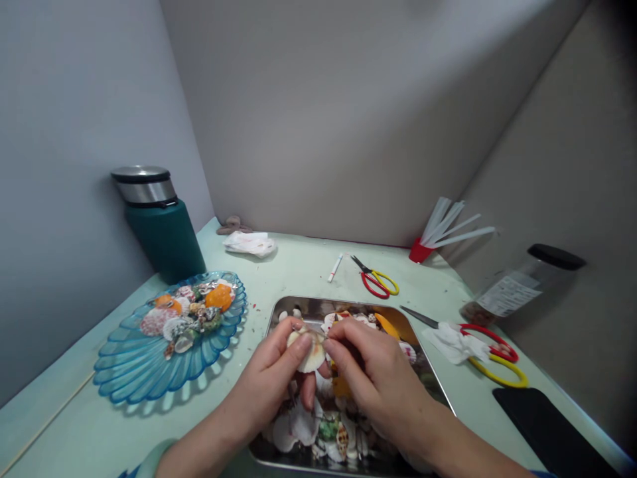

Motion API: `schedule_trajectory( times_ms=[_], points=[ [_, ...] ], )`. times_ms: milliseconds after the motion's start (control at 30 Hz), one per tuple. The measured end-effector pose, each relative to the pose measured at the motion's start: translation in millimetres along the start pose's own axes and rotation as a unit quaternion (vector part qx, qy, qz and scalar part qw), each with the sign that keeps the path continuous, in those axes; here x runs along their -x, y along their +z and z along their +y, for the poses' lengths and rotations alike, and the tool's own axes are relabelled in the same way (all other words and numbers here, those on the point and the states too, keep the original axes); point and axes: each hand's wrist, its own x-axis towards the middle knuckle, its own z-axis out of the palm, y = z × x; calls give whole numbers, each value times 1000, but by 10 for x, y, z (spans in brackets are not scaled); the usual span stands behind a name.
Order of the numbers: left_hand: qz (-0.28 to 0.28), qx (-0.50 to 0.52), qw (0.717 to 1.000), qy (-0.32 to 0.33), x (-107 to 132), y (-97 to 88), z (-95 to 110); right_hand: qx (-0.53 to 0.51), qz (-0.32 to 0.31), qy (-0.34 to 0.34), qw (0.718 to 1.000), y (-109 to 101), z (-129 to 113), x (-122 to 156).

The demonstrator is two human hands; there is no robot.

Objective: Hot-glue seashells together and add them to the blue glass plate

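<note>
My left hand [279,362] grips a pale cream scallop shell [313,355] between thumb and fingers. Close to the shell's upper right edge, the thumb and forefinger of my right hand [375,365] are pinched together. Whatever they hold there is too small to make out. Both hands are above a metal tray [428,345] filled with mixed shells. White shells [296,425], a green piece [328,428] and a brown-spotted spiral shell [342,439] lie in its near part. Part of the contents is hidden under my hands.
On the left, a blue scalloped dish [144,372] holds shells near a green bottle [166,239]. Small scissors [375,277] and a marker [335,267] lie behind the tray. Larger scissors [497,382], a black phone-like slab [552,431], a jar [517,285] and a red cup [421,251] are right.
</note>
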Motion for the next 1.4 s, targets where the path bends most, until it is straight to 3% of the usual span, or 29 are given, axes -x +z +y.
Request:
schedule_trajectory(
  times_ms=[200, 433, 533, 900, 1400],
  points=[
    [-6, 7, 1000, 0, 11, 12, 20, 30, 5, -12, 999, 22, 27, -13],
    [-8, 19, 1000, -12, 4, 10, -5, 78, 54, -79, 992, 45, 62, 4],
    [-11, -1, 1000, -22, 7, 6, -23, 79, 37, -97, 991, 44, 57, 14],
    [-17, -59, 998, -32, 73, 36, -37, 135, 24, -98, 986, 37, 58, 23],
    [-11, -110, 993, -39, 82, 52, 44, 108, 39, -100, 988, 65, 74, 35]
  ],
)
